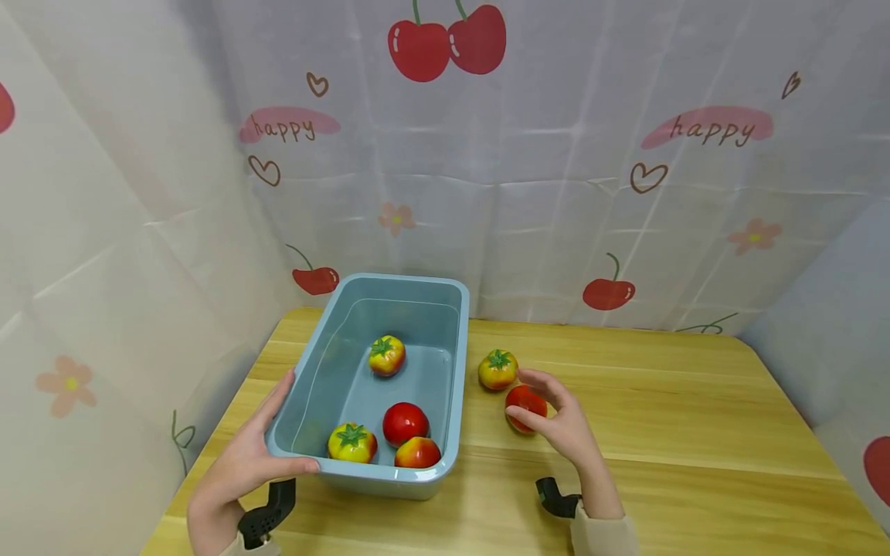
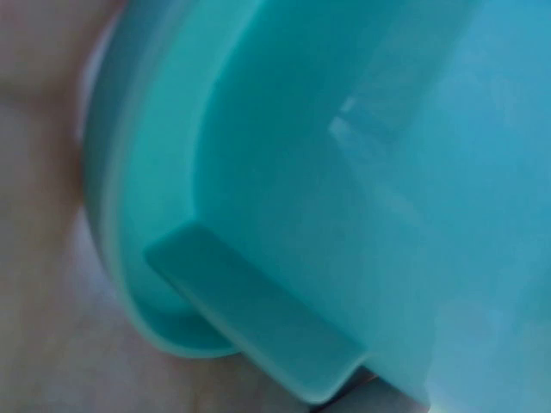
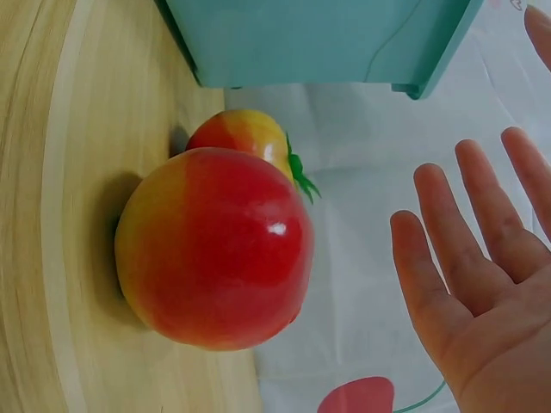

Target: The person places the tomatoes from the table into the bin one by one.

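My left hand (image 1: 239, 463) holds the near left corner of a blue-grey plastic bin (image 1: 463, 371), thumb along the front rim and fingers down the left side. Blurred bin wall (image 2: 284, 172) fills most of the left wrist view. Just over a red tomato (image 1: 526, 399) on the table, my right hand (image 1: 572, 428) has thumb and fingers spread. The right wrist view shows a gap between that hand (image 3: 482, 292) and the tomato (image 3: 215, 249), whose side is partly yellow. Behind it sits a yellow-red tomato (image 1: 497, 372) with a green leafy top.
Inside the bin lie a yellow-red tomato (image 1: 385, 357) toward the back and, at the front, a yellow one (image 1: 351, 443), a red one (image 1: 405, 423) and an orange-red one (image 1: 419, 453). The wooden table (image 1: 681, 432) meets a cherry-printed curtain (image 1: 542, 232) behind.
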{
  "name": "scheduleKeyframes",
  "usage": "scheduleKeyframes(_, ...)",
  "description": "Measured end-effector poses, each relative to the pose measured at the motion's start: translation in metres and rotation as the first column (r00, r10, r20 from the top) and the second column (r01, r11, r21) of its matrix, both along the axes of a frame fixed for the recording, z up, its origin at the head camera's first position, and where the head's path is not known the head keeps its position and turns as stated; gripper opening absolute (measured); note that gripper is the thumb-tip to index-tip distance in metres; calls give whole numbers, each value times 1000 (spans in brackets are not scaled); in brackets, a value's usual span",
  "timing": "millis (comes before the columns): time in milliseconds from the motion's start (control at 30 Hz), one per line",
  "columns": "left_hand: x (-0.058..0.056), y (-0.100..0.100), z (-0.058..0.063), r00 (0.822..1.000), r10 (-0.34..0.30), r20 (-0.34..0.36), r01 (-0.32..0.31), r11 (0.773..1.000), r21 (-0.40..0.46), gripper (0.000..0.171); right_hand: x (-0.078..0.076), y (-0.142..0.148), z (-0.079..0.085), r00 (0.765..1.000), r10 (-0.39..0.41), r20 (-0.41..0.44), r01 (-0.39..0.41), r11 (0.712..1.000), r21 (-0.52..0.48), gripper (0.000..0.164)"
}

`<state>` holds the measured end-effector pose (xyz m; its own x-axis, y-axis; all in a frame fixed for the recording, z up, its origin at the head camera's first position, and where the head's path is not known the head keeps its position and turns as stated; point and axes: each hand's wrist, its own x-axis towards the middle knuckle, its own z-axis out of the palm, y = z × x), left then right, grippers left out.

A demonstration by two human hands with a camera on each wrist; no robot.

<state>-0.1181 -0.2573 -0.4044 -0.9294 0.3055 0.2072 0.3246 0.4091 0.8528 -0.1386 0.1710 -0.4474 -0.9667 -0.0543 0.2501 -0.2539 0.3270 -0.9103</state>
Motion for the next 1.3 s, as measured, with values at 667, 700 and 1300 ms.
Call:
scheduleKeyframes(667, 1, 1, 1, 1000, 4, 6, -4, 1000, -3, 116, -12, 10, -22, 998, -29, 57, 32, 998, -51, 57)
scheduleKeyframes(700, 1, 1, 1, 1000, 3, 4, -3, 1000, -5, 116, -14, 11, -26, 998, -29, 57, 32, 998, -50, 58)
scheduleKeyframes(1300, 1, 1, 1, 1000, -5, 5, 5, 1000, 11, 115, -10, 4, -24, 991, -41, 129, 47, 998, -40, 60)
